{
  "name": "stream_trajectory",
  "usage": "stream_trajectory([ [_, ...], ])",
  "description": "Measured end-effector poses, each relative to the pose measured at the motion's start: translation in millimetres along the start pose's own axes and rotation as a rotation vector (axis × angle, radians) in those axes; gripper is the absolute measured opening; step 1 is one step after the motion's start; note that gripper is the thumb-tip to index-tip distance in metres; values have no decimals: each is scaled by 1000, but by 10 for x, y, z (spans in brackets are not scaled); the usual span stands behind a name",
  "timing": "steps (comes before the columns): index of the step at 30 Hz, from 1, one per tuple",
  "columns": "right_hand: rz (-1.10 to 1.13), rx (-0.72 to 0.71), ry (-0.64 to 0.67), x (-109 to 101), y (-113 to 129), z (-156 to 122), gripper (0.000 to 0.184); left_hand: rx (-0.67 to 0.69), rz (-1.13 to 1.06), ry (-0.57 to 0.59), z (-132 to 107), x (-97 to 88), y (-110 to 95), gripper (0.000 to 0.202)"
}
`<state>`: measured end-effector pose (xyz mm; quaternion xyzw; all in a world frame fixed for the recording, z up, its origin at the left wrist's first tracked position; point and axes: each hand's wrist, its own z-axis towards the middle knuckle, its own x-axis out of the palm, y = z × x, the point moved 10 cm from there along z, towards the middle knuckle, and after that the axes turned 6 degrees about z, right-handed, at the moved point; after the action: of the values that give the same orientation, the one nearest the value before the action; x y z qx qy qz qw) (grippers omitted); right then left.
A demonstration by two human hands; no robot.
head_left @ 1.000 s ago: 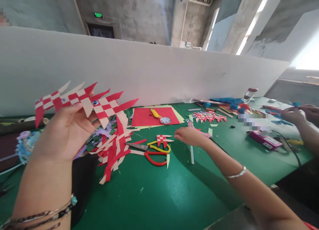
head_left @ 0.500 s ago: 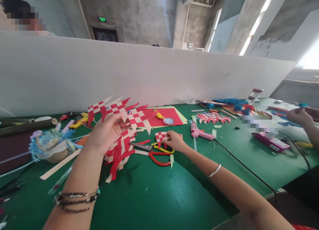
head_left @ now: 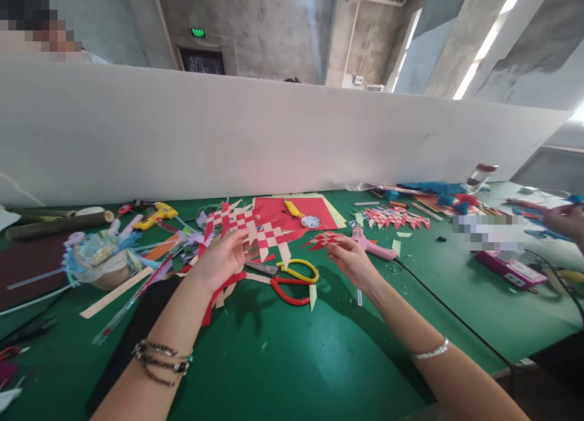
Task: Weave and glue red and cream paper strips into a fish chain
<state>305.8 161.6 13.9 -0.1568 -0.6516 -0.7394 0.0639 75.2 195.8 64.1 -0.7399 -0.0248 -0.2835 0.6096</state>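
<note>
My left hand (head_left: 222, 260) is closed on woven red-and-cream paper fish (head_left: 269, 233) with pointed fins and a round eye, held up above the table. My right hand (head_left: 353, 260) pinches a smaller woven paper piece (head_left: 322, 241) in the same colours, tilted so that it shows nearly edge-on. Between the hands lie scissors (head_left: 276, 269) with one yellow and one red handle. Loose red and cream paper strips (head_left: 210, 308) lie partly hidden beneath my left hand. Just behind my right hand rests a pink glue gun (head_left: 375, 249).
Red paper sheets (head_left: 274, 208) at the back carry a yellow-handled tool and a round dial. Another woven piece (head_left: 396, 217) lies behind the glue gun. To the left stands a basket with blue fringe (head_left: 107, 272). A white partition (head_left: 274, 135) borders the table; another person's hand (head_left: 566, 220) is far right.
My right hand has lifted the small woven piece from beside the scissors and moved right and nearer. My left hand has shifted right and lower with the fish. The view has turned slightly left.
</note>
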Motion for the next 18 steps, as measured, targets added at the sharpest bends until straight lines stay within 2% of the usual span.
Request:
stream_trajectory([
  [4, 151, 76, -3, 6, -8, -70, 29, -66, -1, -51, -134, -98, 212, 13],
  [9, 320, 246, -45, 50, -130, -177, 28, -156, -15, -170, -355, -284, 473, 11],
  [14, 328, 236, 5, 158, -104, -240, 21, -142, -103, -241, -458, -353, 650, 11],
  [18, 328, 310, -27, 151, -182, -280, 21, -167, -83, -283, -481, -369, 797, 11],
])
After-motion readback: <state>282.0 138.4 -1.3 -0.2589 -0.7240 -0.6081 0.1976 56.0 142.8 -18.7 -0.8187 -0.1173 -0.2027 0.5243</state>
